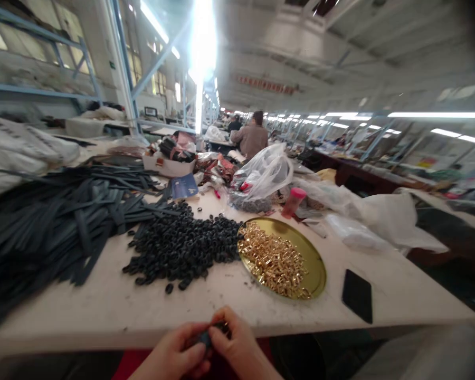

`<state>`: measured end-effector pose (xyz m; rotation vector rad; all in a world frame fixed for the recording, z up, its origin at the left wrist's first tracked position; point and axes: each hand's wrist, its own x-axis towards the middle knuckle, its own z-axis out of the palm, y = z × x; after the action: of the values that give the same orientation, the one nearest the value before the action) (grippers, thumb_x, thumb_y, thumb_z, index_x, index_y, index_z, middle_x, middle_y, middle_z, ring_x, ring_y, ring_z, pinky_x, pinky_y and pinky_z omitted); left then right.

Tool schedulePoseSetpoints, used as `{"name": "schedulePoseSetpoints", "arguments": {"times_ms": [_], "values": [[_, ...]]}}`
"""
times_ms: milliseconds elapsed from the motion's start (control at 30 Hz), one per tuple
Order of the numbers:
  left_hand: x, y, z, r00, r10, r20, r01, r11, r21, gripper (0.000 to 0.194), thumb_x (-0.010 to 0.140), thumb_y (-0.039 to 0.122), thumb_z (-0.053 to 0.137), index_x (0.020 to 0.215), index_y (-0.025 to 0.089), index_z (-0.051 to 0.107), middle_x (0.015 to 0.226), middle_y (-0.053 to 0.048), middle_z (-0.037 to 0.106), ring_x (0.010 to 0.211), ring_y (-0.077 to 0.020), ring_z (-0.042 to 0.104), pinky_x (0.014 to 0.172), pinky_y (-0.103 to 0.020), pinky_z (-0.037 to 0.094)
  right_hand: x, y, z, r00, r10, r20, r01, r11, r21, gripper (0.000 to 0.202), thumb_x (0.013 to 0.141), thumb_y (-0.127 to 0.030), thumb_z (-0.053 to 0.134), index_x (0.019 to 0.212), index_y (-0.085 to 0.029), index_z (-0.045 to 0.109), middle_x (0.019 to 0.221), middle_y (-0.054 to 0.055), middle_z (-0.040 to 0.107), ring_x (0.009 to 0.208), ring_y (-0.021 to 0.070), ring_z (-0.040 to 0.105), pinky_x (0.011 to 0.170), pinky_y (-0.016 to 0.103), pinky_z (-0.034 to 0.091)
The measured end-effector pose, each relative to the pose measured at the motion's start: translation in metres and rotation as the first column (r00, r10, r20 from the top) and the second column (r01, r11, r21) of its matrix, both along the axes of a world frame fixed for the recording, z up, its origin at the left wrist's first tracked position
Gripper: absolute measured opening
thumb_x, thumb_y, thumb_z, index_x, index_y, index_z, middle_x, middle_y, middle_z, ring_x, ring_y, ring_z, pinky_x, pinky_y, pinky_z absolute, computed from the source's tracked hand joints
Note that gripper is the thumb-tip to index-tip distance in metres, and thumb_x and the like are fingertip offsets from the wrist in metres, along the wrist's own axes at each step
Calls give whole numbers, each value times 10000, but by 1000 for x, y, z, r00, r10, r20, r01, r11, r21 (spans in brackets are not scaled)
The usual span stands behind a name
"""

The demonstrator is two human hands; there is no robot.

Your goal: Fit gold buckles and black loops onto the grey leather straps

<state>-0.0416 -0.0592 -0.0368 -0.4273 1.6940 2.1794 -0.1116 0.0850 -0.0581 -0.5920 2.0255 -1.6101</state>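
At the table's front edge my left hand [182, 352] is closed on a dark blue-grey strap piece [205, 339], gripped between thumb and fingers. Touching it from the other side, my right hand [235, 340] pinches a small dark piece with a glint of metal; the fingers hide most of it. Beyond my hands lies a heap of small black loops [186, 243]. To its right, a round gold-coloured tray [314, 264] holds many small shiny gold metal fittings [275, 258].
Long dark straps [83, 216] pile up on the left. A black phone [357, 295] lies right of the tray. Behind stand a pink-lidded jar [293, 202], clear plastic bags [267, 171] and a blue booklet [184, 186]. A person [253, 138] sits farther back.
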Motion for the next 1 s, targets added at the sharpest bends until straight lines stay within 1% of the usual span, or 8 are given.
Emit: {"name": "schedulePoseSetpoints", "arguments": {"times_ms": [167, 367, 533, 667, 767, 867, 933, 1000], "values": [[3, 1, 19, 996, -79, 51, 75, 995, 71, 384, 649, 280, 650, 997, 130, 587, 831, -40, 637, 688, -120, 595, 667, -222, 449, 2, 10, -1, 975, 110, 195, -123, 991, 55, 104, 743, -266, 465, 786, -189, 519, 499, -70, 440, 421, 73, 339, 411, 190, 264], [3, -1, 24, 992, -109, 69, 105, 993, 60, 334, 658, 208, 598, 981, 124, 609, 755, -22, 630, 647, -116, 582, 654, -229, 443, -1, 15, 7, 957, 244, -159, -213, 958, 192, 75, 730, -176, 493, 722, -189, 567, 613, -33, 526, 574, 107, 457, 547, 217, 347], [2, 1, 16, 986, -165, 30, 162, 984, 73, 360, 647, 180, 587, 1004, 139, 596, 729, -6, 632, 636, -113, 562, 634, -215, 420, -1, 19, 17, 937, 335, -95, -314, 931, 186, 81, 761, -176, 493, 733, -188, 568, 658, -26, 565, 607, 110, 494, 561, 203, 371], [2, -5, 11, 975, -206, 80, 214, 971, -109, 234, 714, 294, 542, 860, 123, 605, 670, -15, 622, 579, -120, 562, 557, -208, 414, 2, 21, 7, 961, 237, -143, -215, 965, 152, 127, 827, -270, 445, 827, -192, 546, 708, -9, 572, 650, 127, 516, 601, 220, 400], [0, -7, 12, 961, -253, 113, 276, 919, -281, 246, 781, 316, 429, 702, 132, 571, 583, -4, 582, 485, -111, 538, 468, -194, 392, 5, 16, -3, 954, 190, -230, -158, 976, 153, 176, 854, -306, 404, 893, -199, 538, 768, 12, 601, 716, 149, 551, 651, 243, 419], [-6, -4, 15, 950, -309, 33, 291, 848, -442, 283, 817, 290, 362, 730, 137, 584, 594, -7, 589, 497, -114, 550, 490, -196, 411, 4, 8, -8, 949, 189, -253, -157, 978, 138, 205, 865, -332, 381, 910, -205, 536, 788, 21, 621, 742, 159, 576, 673, 250, 444], [-13, -5, 17, 936, -352, -25, 262, 741, -618, 312, 836, 301, 347, 769, 143, 608, 640, -27, 622, 558, -135, 576, 538, -212, 429, -2, 2, -10, 955, 155, -253, -122, 983, 139, 232, 867, -359, 367, 927, -207, 532, 804, 28, 632, 743, 163, 591, 662, 249, 465], [-21, -16, 18, 930, -360, -73, 151, 557, -817, 309, 840, 321, 370, 788, 158, 627, 719, -51, 650, 671, -170, 598, 608, -237, 441, -15, -3, -15, 951, 106, -289, -53, 981, 185, 267, 861, -394, 364, 938, -205, 536, 821, 40, 643, 742, 174, 603, 651, 261, 481]]}}
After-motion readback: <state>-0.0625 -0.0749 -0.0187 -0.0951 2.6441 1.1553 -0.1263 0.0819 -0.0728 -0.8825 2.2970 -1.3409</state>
